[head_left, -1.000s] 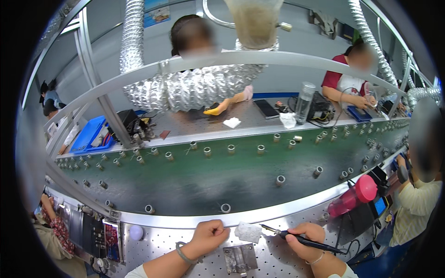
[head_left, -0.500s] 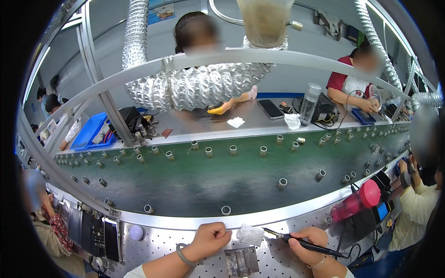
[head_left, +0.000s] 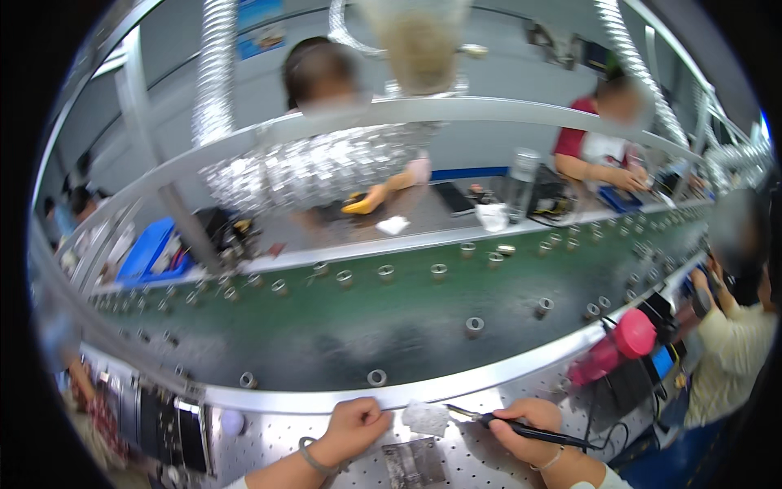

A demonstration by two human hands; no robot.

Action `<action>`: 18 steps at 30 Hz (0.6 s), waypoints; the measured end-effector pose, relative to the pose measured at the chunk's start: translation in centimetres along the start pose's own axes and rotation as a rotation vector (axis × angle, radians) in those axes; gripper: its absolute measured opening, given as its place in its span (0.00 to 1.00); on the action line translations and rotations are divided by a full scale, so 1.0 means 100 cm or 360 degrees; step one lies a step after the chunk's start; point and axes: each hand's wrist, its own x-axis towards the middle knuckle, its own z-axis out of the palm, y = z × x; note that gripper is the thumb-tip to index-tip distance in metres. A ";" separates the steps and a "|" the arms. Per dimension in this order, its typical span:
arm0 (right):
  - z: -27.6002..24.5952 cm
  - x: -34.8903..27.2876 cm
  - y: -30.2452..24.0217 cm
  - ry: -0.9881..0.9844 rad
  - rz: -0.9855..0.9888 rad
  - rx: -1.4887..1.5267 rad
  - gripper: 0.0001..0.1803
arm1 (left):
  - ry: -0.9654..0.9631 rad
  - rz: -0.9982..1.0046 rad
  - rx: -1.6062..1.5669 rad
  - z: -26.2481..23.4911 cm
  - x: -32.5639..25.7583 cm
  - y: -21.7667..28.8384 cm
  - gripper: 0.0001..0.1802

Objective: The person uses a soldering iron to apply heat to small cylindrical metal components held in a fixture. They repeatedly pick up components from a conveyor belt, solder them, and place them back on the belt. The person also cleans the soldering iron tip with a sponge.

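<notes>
My right hand [head_left: 529, 429] is wrapped round the black handle of a soldering iron [head_left: 533, 432]. The iron's tip points left, at the edge of a crumpled whitish pad [head_left: 425, 418] on the perforated metal worktop [head_left: 285, 432]; whether it touches is blurred. Just left of the pad, my left hand [head_left: 357, 425] is a loose fist at the bench edge, with nothing seen in it. Between my forearms lies a small metal fixture [head_left: 414, 463] with a central block. Beyond the bench rim, a small metal cylinder [head_left: 376, 378] stands on the green conveyor belt [head_left: 350, 334].
Several more cylinders stand along the belt. A pink-lidded bottle [head_left: 611, 349] lies beside dark boxes and a cable on the right. A pale lilac ball [head_left: 232, 421] sits left. Across the belt, a person's hand [head_left: 371, 200] holds something yellow. A metal rail [head_left: 326, 122] and silver duct cross ahead.
The view has tilted and blurred, so the belt and far bench appear shifted left. My left fist and the soldering iron in my right hand keep nearly the same places beside the pad.
</notes>
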 end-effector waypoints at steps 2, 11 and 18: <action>0.003 -0.005 0.006 0.0011 0.0039 0.0002 0.08 | -0.0052 -0.0007 -0.0069 0.000 0.002 0.000 0.23; -0.002 -0.003 0.008 -0.0108 0.0194 -0.0071 0.08 | -0.0007 -0.0016 -0.0020 0.004 0.004 -0.006 0.19; 0.001 0.005 0.012 0.0073 -0.0095 0.0189 0.07 | -0.0104 -0.0113 -0.0353 0.002 -0.005 0.056 0.20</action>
